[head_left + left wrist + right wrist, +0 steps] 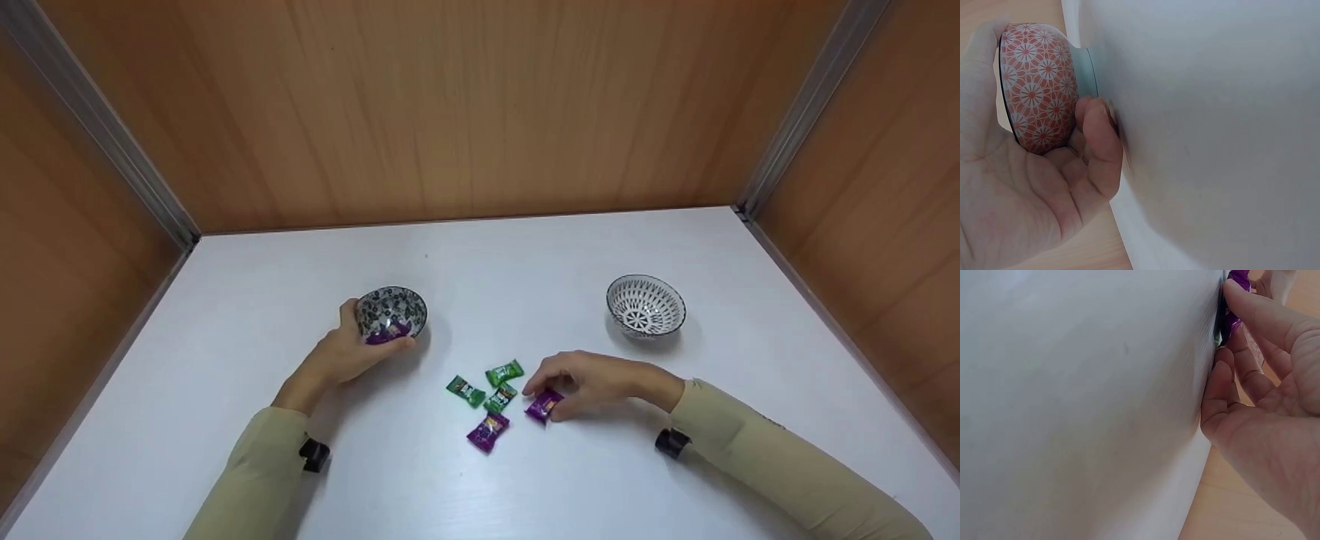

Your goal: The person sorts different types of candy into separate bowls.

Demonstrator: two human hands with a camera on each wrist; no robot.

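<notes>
My left hand [346, 351] grips a small bowl [390, 306], thumb along its near rim and fingers round its left side. Dark floral patterning covers the bowl's inside, where purple-wrapped candy [388, 332] lies at the bottom. Seen from the left wrist, the bowl's outside [1036, 90] is red with white flowers, and fingertips curl in by its pale foot. My right hand [589, 379] pinches a purple-wrapped candy [543, 406] at the table surface between thumb and fingers. Just left of it lie another purple candy [488, 432] and green-wrapped candies [501, 397].
A second bowl [646, 306], white with dark dashes inside, stands at the right beyond my right forearm. The white table [517, 262] is bounded by wooden panels [465, 112] at the back and both sides.
</notes>
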